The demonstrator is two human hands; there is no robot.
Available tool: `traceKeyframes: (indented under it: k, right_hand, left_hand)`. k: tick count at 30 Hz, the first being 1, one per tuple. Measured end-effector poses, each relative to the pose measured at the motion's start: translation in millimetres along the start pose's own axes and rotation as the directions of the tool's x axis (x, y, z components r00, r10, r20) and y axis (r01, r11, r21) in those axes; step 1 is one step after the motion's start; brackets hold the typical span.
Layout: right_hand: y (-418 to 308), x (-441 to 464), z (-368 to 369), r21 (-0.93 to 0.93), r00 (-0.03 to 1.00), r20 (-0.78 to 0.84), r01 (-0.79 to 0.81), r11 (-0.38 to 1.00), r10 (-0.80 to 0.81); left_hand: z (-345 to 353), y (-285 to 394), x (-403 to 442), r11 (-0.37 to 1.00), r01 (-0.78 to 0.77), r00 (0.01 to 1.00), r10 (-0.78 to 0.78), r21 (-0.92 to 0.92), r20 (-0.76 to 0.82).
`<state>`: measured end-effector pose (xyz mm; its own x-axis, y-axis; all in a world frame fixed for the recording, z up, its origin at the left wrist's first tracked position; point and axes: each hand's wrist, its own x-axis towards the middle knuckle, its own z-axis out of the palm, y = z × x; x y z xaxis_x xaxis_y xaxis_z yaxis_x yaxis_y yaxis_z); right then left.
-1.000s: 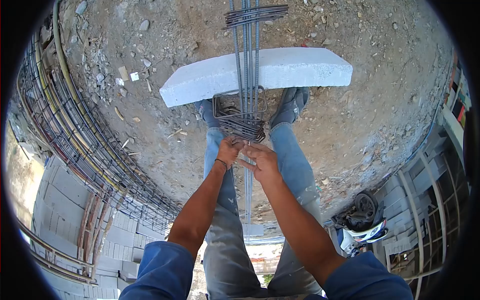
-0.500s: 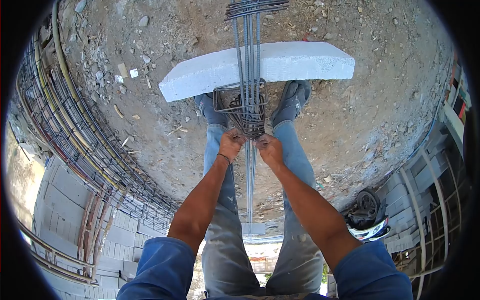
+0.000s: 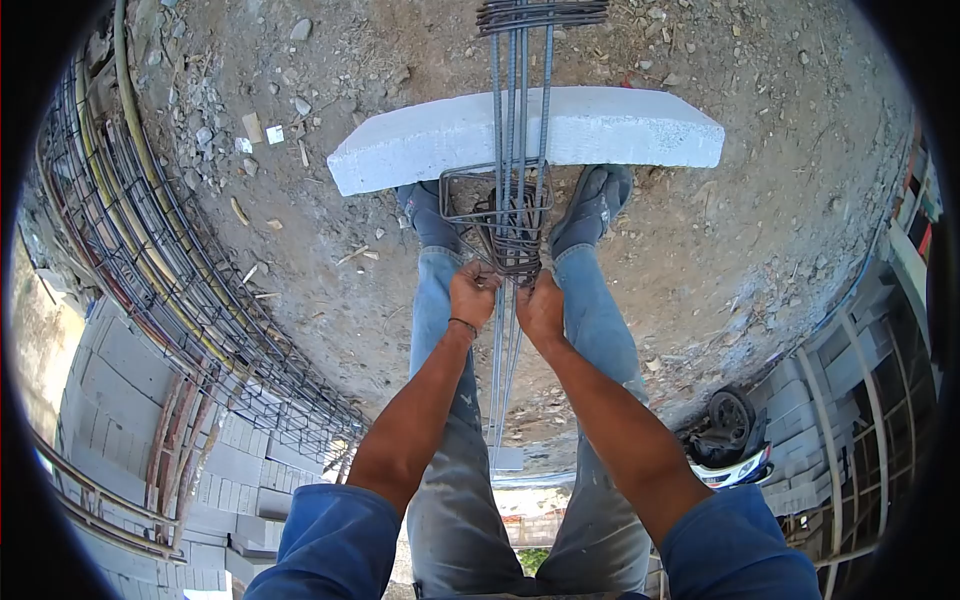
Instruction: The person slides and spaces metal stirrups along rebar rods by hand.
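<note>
Long ribbed steel rebars (image 3: 510, 120) run lengthwise between my legs, resting across a pale block. A bunch of bent steel stirrups (image 3: 518, 250) is threaded around them, with one rectangular stirrup (image 3: 462, 215) sticking out to the left. At the near end of the bunch, my left hand (image 3: 473, 293) is closed, its fingertips pinching the stirrups' left side. My right hand (image 3: 541, 308) is closed on their right corner, fingers bent round the steel. Exactly which stirrups each hand grips is partly hidden by the fingers.
The long pale block (image 3: 440, 143) lies crosswise just beyond my shoes. Another stack of stirrups (image 3: 540, 17) sits farther along the bars. Tied rebar cages (image 3: 150, 240) line the left. A motorcycle (image 3: 730, 430) and grey blocks (image 3: 800, 450) stand on the right. Stones dot the dirt.
The stirrup bunch and bars appear slightly farther right in view, and the bars have spread a little. My right hand has turned more upright against the stirrups; both hands stay at their near end.
</note>
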<state>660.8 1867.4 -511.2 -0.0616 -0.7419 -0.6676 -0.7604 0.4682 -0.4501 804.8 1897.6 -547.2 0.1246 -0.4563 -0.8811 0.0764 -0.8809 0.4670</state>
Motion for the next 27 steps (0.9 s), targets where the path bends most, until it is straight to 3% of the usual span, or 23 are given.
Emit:
traceKeyframes:
  k: [4,5,6,7,10,13,15,16,17,19,25,27]
  right_hand:
    - [4.1,4.9,5.8,0.014,1.000,-0.002,-0.001,1.000,0.002]
    - [0.3,6.5,3.0,0.016,1.000,-0.004,0.002,1.000,-0.002]
    - [-4.8,6.1,-2.8,0.045,0.993,0.085,-0.080,0.996,0.076]
    - [-9.5,8.5,-7.5,0.065,0.974,0.172,-0.160,0.985,0.147]
    - [-8.5,7.5,-5.0,0.030,0.978,0.154,-0.148,0.989,0.141]
    - [-7.9,7.0,-3.6,0.073,0.981,0.136,-0.150,0.986,0.139]
    - [-9.7,6.7,0.9,0.060,0.974,0.137,-0.188,0.980,0.178]
    - [-9.1,5.6,3.9,0.056,0.977,0.116,-0.189,0.980,0.182]
    - [-8.2,3.4,7.0,0.050,0.977,0.100,-0.195,0.980,0.189]
    - [-7.5,-0.7,11.8,0.034,0.970,0.096,-0.226,0.974,0.222]
    - [1.0,-10.4,24.9,0.042,0.974,0.069,-0.218,0.975,0.215]
    - [2.7,-10.9,25.6,0.065,0.990,0.008,-0.142,0.988,0.141]
  left_hand:
    - [-20.1,5.4,12.5,0.987,0.121,0.981,-0.104,-0.101,0.163]
    - [-28.8,23.1,14.8,0.897,0.248,0.963,-0.190,-0.366,0.190]
    - [-38.0,28.5,19.9,0.720,0.355,0.935,-0.262,-0.597,0.241]
    - [-46.8,30.1,32.7,0.721,0.350,0.936,-0.254,-0.598,0.241]
    - [-66.7,18.8,77.5,0.694,0.399,0.911,-0.372,-0.600,0.176]
    - [-64.0,25.6,131.1,0.712,0.481,0.876,-0.405,-0.512,0.261]
    - [-56.1,30.6,163.3,0.773,0.497,0.783,-0.203,-0.395,0.588]
    - [-45.8,34.7,171.6,0.863,0.388,0.799,-0.139,-0.324,0.585]
    - [-37.9,25.0,192.1,0.858,0.396,0.797,-0.144,-0.326,0.587]
    - [-25.0,-1.7,236.3,0.673,0.674,0.553,-0.188,-0.304,0.811]
    - [-3.2,-7.0,239.2,0.777,0.571,0.512,-0.083,-0.266,0.855]
    - [-5.8,0.2,223.9,0.839,0.504,0.527,-0.112,-0.204,0.842]
